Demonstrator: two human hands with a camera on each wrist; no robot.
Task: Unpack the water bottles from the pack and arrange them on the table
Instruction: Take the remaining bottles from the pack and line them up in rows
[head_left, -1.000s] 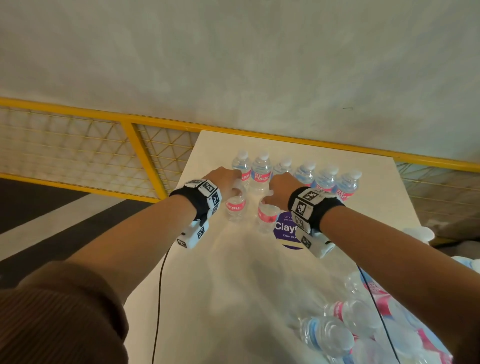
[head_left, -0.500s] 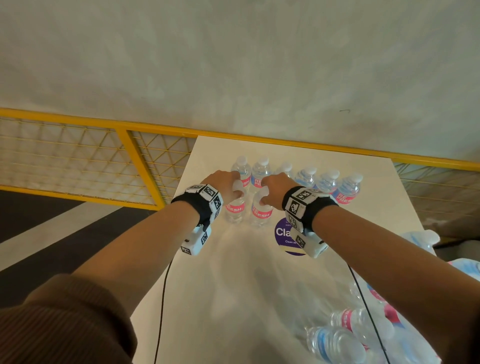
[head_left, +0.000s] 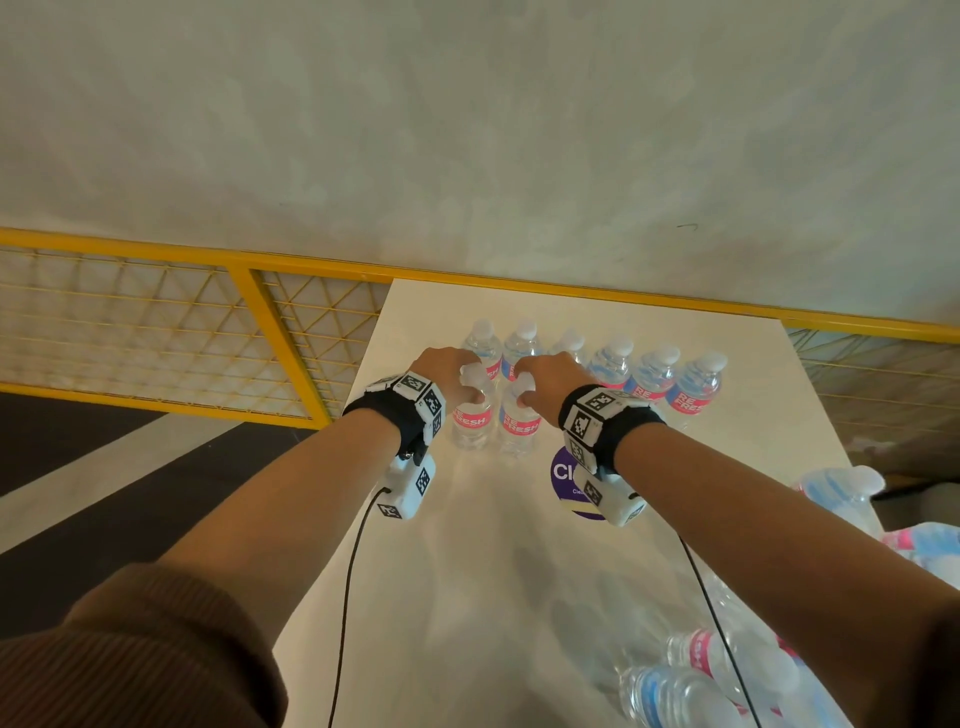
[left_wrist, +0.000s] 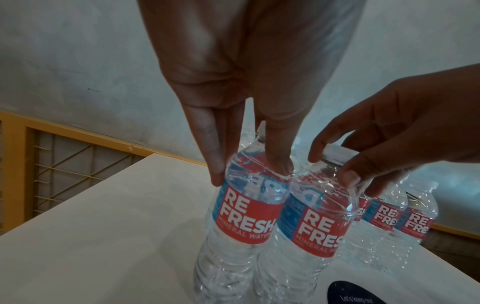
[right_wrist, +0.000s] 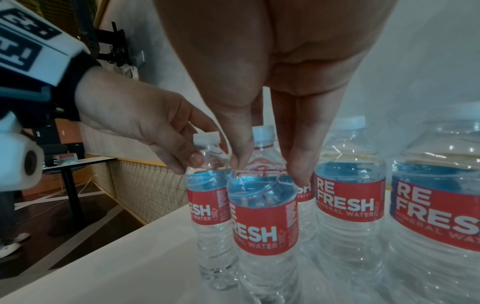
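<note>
Two clear water bottles with red and blue REFRESH labels stand side by side on the white table (head_left: 441, 597), just in front of a back row of several like bottles (head_left: 613, 358). My left hand (head_left: 457, 376) (left_wrist: 249, 170) pinches the shoulder of the left bottle (head_left: 471, 423) (left_wrist: 244, 218) from above. My right hand (head_left: 535, 382) (right_wrist: 270, 168) pinches the shoulder of the right bottle (head_left: 519, 428) (right_wrist: 265, 230) the same way. The torn pack (head_left: 727, 680), with bottles lying in it, sits at the near right.
A round purple sticker (head_left: 563, 475) lies on the table under my right wrist. Wrist camera cables (head_left: 345, 597) trail back toward me. A yellow mesh railing (head_left: 280, 338) runs behind and left of the table. Another bottle (head_left: 841, 493) stands at the right edge.
My right hand has carried its bottle leftward and away from me until it stands against the left bottle. The left hand and its bottle have hardly moved.
</note>
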